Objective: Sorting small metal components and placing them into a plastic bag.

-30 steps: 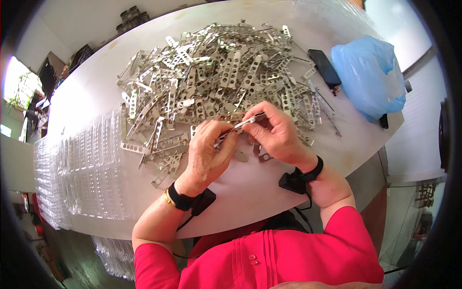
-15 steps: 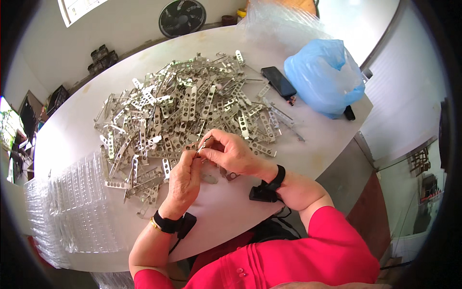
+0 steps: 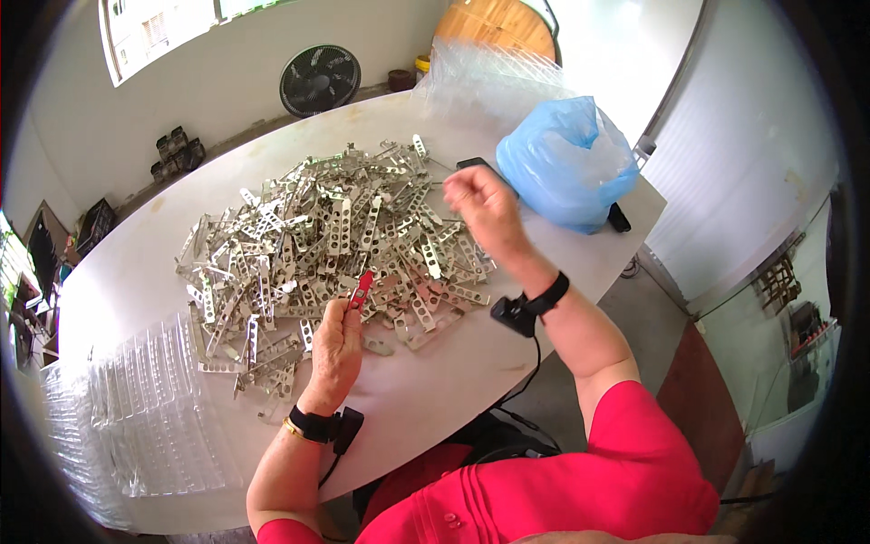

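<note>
A slim metal strip with a row of round holes (image 3: 362, 288), shining red, stands up from the fingers of my left hand (image 3: 335, 355), which grips its lower end above the near edge of the pile. My right hand (image 3: 489, 216) is raised over the right side of the pile, close to the blue bag. Its fingers are curled together and a little blurred; whatever is in them, if anything, I cannot make out. Many similar perforated metal strips (image 3: 340, 227) lie heaped in a tangle on the white table (image 3: 435, 381).
A blue plastic bag (image 3: 566, 168) stands at the right, with a dark phone (image 3: 473, 163) partly hidden beside it. Clear plastic trays (image 3: 145, 408) are stacked at the near left. More clear plastic (image 3: 489, 82) lies at the far edge, and a black fan (image 3: 319, 82) stands beyond.
My hands have parted: the right one has moved up and to the right, while the left stays near its place with the strip. The view has tilted upward.
</note>
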The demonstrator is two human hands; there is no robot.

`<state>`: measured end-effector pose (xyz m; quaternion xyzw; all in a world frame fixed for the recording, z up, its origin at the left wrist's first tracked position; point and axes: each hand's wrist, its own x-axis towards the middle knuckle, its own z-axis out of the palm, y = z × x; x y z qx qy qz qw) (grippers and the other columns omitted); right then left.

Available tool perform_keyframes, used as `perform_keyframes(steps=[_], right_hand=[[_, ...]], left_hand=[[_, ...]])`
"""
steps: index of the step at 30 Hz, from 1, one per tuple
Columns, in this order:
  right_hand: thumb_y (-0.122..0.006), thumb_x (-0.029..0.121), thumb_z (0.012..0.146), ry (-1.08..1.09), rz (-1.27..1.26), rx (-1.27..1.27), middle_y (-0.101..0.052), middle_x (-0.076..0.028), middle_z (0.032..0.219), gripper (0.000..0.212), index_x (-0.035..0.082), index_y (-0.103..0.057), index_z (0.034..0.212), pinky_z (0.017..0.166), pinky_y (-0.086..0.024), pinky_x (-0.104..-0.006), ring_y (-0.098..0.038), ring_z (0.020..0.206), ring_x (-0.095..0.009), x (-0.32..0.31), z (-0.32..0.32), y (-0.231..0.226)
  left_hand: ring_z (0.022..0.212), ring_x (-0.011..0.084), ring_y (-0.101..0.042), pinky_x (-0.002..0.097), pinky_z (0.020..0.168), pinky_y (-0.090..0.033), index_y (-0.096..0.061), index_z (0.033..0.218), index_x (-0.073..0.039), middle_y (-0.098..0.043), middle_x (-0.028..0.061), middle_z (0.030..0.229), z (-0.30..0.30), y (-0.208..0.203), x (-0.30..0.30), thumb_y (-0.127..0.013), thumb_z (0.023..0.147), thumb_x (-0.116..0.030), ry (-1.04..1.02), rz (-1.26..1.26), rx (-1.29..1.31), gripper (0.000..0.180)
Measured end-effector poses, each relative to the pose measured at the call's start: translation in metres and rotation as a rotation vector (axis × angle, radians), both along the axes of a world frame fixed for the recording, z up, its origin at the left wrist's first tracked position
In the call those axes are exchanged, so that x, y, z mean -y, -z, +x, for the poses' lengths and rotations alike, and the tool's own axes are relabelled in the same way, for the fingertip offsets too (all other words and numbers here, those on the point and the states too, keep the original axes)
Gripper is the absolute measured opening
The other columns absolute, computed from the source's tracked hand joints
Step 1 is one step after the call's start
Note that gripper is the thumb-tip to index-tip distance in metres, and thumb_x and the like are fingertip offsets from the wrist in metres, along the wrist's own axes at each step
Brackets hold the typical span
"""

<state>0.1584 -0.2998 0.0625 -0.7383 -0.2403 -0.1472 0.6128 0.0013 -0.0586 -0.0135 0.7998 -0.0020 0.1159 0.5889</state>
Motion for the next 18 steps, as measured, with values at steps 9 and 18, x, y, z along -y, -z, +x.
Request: perform_keyframes(steps=[9, 18], right_hand=[[-0.061, 0.022, 0.092, 0.874, -0.354, 0.265, -0.071, -0.018, 0.091, 0.022, 0.002, -0.068, 0.095, 0.078, -0.052, -0.0430, -0.068, 0.089, -0.034, 0.123, 0.075, -0.045], [-0.061, 0.020, 0.084, 0.883, -0.844, -0.061, -0.070, -0.022, 0.102, 0.022, 0.004, -0.068, 0.098, 0.086, -0.052, -0.0455, -0.066, 0.101, -0.039, 0.162, 0.091, 0.002]], left_hand=[[0.065, 0.0072, -0.043, 0.0250, 0.057, -0.039, -0.054, 0.097, -0.005, -0.049, -0.0019, 0.073, -0.001, -0.005, 0.000, -0.050, 0.102, -0.013, 0.005, -0.008, -0.019, 0.010], [0.057, 0.0136, -0.048, 0.0321, 0.052, -0.041, -0.054, 0.099, -0.004, -0.052, 0.0046, 0.065, 0.002, 0.006, -0.002, -0.053, 0.102, -0.014, 0.003, 0.065, 0.055, 0.010]])
